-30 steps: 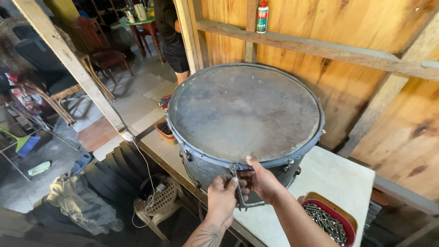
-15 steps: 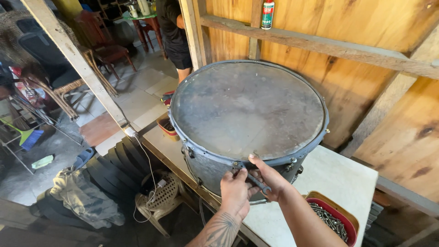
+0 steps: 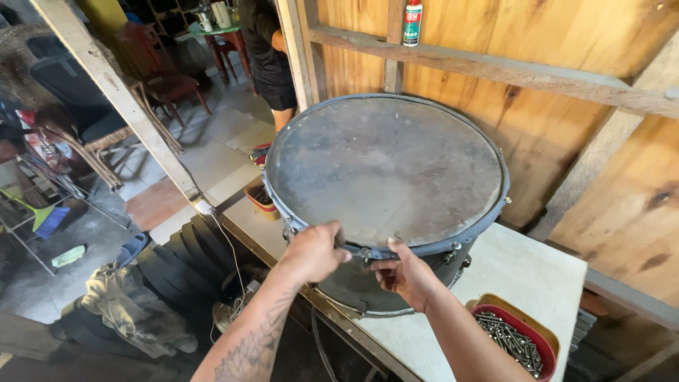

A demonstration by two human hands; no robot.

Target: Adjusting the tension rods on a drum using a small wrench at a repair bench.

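i have a big drum (image 3: 385,177) lying flat on the white bench (image 3: 523,272), its worn grey skin facing up and its far edge close against the plank wall (image 3: 566,42). both hands are at the near rim. my left hand (image 3: 315,251) is closed over the blue hoop, knuckles up, which looks like a steadying hold so the drum does not turn. my right hand (image 3: 407,276) comes from below, thumb on the hoop and fingers curled around a small metal fitting beside one of the rim bolts (image 3: 366,253); i judge it is gripping, but whether it pinches a tool or only the bolt i cannot tell, since the fingers cover it. a red bowl of screws (image 3: 513,339) sits near my right forearm, cut off by the frame edge. a spray can (image 3: 412,22) stands on the wall ledge. another person (image 3: 269,49) beyond the post shows only from the chest down.
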